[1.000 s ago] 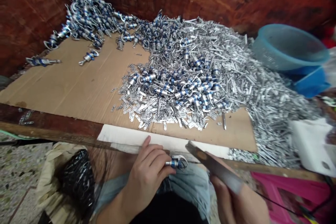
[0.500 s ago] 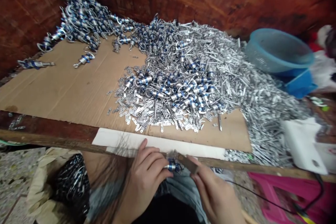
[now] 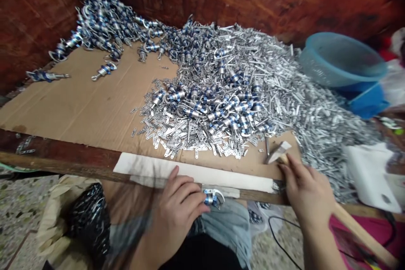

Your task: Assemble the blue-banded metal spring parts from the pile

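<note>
At the left, a paper sack (image 3: 52, 219) is standing below the table (image 3: 68, 150), while a heap of blue-and-silver fittings (image 3: 104, 21) is lying at the back of the cardboard sheet (image 3: 85, 97). Nearer the middle, the left hand (image 3: 180, 202) is gripping one blue-and-silver fitting (image 3: 214, 197) between thumb and fingers; the fitting is jutting out just right of the fingertips, beside the near edge, its curved arm showing. Whether it is resting on anything is hard to tell. Farther right, the right hand (image 3: 311, 187) is clasping a hammer (image 3: 363, 232) near its head, which is pointing over the cardboard's right end, well apart from the fitting. The step seems to be hammer work on the held fitting; another blow would be calling for a swing leftward, clear of the left fingertips. Beyond, a blue bowl (image 3: 344, 61) is sitting beside loose silver pins (image 3: 316, 114).
</note>
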### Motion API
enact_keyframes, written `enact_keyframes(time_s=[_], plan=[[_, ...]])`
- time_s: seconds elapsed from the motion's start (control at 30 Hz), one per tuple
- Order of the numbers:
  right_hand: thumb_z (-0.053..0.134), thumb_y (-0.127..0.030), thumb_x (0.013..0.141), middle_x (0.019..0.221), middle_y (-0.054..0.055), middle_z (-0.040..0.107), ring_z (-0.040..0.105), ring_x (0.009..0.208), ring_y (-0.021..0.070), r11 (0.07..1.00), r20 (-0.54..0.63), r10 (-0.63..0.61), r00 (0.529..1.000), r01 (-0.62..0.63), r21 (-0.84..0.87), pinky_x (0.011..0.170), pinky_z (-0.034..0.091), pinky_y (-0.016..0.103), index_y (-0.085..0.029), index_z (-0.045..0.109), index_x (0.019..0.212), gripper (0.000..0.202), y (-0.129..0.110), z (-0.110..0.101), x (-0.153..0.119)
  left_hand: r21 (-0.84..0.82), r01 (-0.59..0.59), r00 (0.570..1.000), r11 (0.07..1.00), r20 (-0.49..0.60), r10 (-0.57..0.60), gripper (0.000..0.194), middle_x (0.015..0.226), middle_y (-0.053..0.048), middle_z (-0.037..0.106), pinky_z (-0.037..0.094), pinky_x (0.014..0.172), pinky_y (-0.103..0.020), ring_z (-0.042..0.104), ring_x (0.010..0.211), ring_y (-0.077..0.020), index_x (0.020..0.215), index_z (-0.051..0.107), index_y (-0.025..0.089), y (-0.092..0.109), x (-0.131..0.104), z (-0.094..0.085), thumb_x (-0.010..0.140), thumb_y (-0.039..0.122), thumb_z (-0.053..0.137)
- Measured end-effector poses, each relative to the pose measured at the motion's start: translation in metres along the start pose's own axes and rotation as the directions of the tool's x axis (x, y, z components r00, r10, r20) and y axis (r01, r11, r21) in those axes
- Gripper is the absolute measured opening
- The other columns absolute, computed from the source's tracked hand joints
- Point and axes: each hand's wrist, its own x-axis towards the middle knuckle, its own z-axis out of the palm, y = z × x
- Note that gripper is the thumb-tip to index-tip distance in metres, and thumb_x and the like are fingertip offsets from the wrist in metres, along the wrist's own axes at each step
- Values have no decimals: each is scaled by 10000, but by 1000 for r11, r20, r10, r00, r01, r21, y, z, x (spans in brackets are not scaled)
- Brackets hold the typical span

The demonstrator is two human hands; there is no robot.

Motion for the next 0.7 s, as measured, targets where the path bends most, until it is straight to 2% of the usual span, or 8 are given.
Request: enact_keyframes(time_s=[0.1, 0.17, 0.23, 0.3, 0.37, 0.47, 0.6, 0.7], plan=[[408, -429, 885, 916, 132, 621, 553, 802, 258, 998, -4, -25, 1000, 25, 54, 737, 419, 397, -160, 662, 1063, 411, 6, 8, 8, -12, 0, 1000, 1000, -15, -1, 58, 761, 2, 665, 374, 1030, -524, 582, 847, -181, 836, 653, 186, 0, -2, 1, 809, 234, 638], [417, -428, 879, 964, 140, 598, 539, 849, 270, 997, 4, -4, 1000, 4, 78, 767, 400, 416, -154, 650, 1076, 410, -5, 5, 12, -5, -13, 1000, 1000, -1, 13, 57, 768, 2, 669, 376, 1028, -523, 584, 847, -180, 844, 659, 191, -1, -1, 0, 803, 228, 644], [437, -407, 875, 963, 138, 587, 528, 881, 272, 988, -19, 16, 1000, -13, 152, 774, 389, 411, -150, 634, 1067, 377, -28, -4, 16, 11, -35, 999, 999, 20, 35, 66, 783, 3, 678, 380, 1027, -518, 591, 852, -180, 860, 669, 207, -2, -1, -1, 800, 221, 647], [450, -356, 878, 910, 108, 587, 521, 873, 249, 960, -22, -29, 999, 34, 278, 761, 384, 381, -172, 632, 983, 279, -61, -14, 17, 23, -59, 997, 998, 45, 58, 84, 801, 9, 690, 377, 1030, -512, 597, 857, -175, 880, 676, 228, -3, 0, -1, 802, 220, 644], [450, -291, 883, 865, 71, 589, 511, 835, 223, 919, 78, -152, 985, 111, 378, 735, 369, 351, -202, 623, 886, 194, -95, -19, 17, 20, -70, 997, 997, 36, 69, 81, 812, 13, 698, 367, 1038, -506, 599, 859, -170, 881, 677, 235, -4, -1, 1, 813, 228, 632], [500, -285, 859, 856, 66, 579, 482, 822, 238, 936, 215, -188, 958, 109, 334, 700, 331, 354, -200, 618, 876, 146, -131, -18, 19, 2, -48, 999, 999, -26, 48, 66, 798, 19, 698, 341, 1051, -506, 596, 855, -165, 847, 674, 230, -4, -3, 5, 832, 231, 609], [492, -269, 866, 838, 65, 586, 480, 825, 244, 931, 271, -145, 952, 38, 363, 702, 317, 364, -198, 625, 820, 157, -135, -19, 21, -15, -52, 999, 999, 10, 53, 67, 813, 20, 698, 344, 1051, -495, 600, 859, -164, 874, 663, 212, -4, -1, 4, 827, 226, 617], [507, -291, 869, 831, 33, 609, 517, 826, 214, 834, 316, -178, 932, -28, 551, 734, 355, 352, -219, 612, 813, 139, -120, -31, 17, -22, -74, 997, 997, 24, 75, 100, 813, 17, 699, 356, 1048, -473, 610, 853, -165, 906, 647, 191, -4, 0, 1, 829, 248, 618]])
